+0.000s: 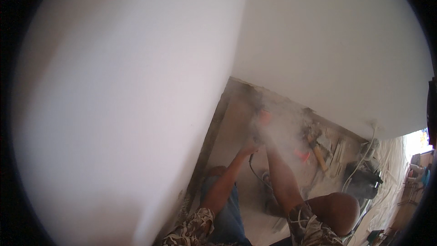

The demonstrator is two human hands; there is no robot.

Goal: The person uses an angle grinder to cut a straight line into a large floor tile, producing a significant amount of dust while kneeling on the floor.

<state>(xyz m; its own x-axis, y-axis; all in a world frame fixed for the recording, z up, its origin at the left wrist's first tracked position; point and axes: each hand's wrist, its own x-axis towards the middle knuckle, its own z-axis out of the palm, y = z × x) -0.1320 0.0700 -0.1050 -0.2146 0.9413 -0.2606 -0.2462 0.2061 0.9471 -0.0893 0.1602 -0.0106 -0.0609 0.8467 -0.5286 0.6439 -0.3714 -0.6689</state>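
In the floor corner, both my arms reach forward to a corded power tool (265,117) with an orange-red body, which looks like an angle grinder. Its front end points at the foot of the walls and is lost in thick dust. My left hand (250,147) is closed on the rear part, beside a dark cord (252,166) hanging down. Close by on the right, my right hand (267,140) also grips the tool, its fingers blurred by dust. A hammer (320,157) with a wooden handle lies to the right, next to a red object (302,156) that I cannot make out.
White walls (127,86) meet at the corner, with a rough exposed strip (213,132) along the bottom. A white cable (365,155) hangs from the right wall past a dark bag-like object (364,180). Crumpled sheeting (390,177) covers the far right. My bent knee (342,209) is near.
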